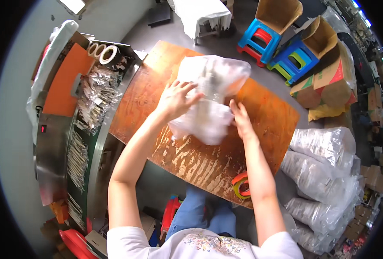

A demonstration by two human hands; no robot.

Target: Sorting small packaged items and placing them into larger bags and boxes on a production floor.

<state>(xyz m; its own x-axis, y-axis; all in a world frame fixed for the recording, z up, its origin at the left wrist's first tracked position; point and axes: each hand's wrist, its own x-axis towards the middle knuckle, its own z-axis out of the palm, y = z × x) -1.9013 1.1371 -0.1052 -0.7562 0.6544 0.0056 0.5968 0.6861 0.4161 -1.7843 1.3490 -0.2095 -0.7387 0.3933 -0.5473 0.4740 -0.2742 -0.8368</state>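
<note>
A clear, whitish plastic bag (208, 123) with something pale packed inside lies on the worn wooden table (187, 159). Motion blurs parts of the bag, and I cannot make out its contents. My left hand (176, 100) is over the bag's left side, fingers spread and touching or very near the film. Beside the bag's right edge is my right hand (242, 119), its fingers stretched out and partly blurred. Neither hand grips anything that I can see. Under my right forearm, at the table's near edge, sits an orange and yellow tape dispenser (242, 185).
Along my left runs a conveyor (82, 151) carrying many thin wrapped pieces, with tape rolls (108, 55) at its far end. Filled plastic bags (321, 168) are piled at the right. Plastic stools (260, 39) and cardboard boxes (325, 86) stand beyond the table's far right.
</note>
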